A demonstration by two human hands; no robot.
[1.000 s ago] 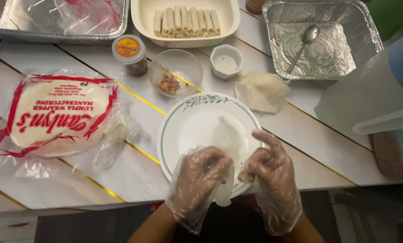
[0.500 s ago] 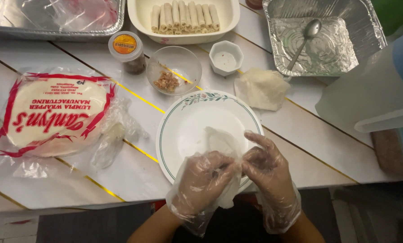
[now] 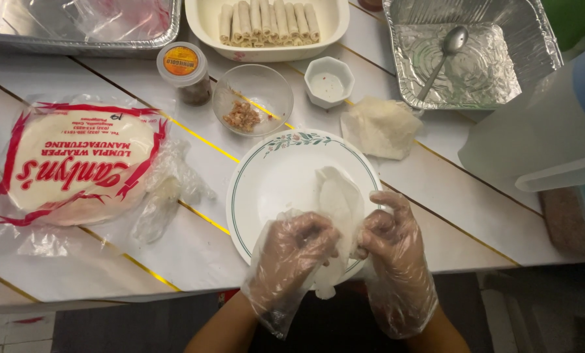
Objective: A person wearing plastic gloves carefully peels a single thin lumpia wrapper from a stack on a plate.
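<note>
Both hands wear loose clear plastic gloves. My left hand (image 3: pixel 296 252) and my right hand (image 3: pixel 389 238) pinch a thin white wrapper sheet (image 3: pixel 340 199) between them, held folded and raised over the near side of a white plate (image 3: pixel 273 189) with a green rim and flower pattern. The wrapper's top end rests on the plate. A small glass bowl (image 3: pixel 252 98) with a bit of brown filling stands beyond the plate.
A clear-and-red bag of round wrappers (image 3: pixel 77 163) lies at left. A cream dish of rolled wraps (image 3: pixel 266 23) sits at the back, with a small white cup (image 3: pixel 329 82), an orange-lidded jar (image 3: pixel 183 72), a loose wrapper piece (image 3: pixel 381 127) and a foil tray holding a spoon (image 3: pixel 459 59).
The hands have drawn closer together and lifted the wrapper, which now stands more folded and upright over the plate.
</note>
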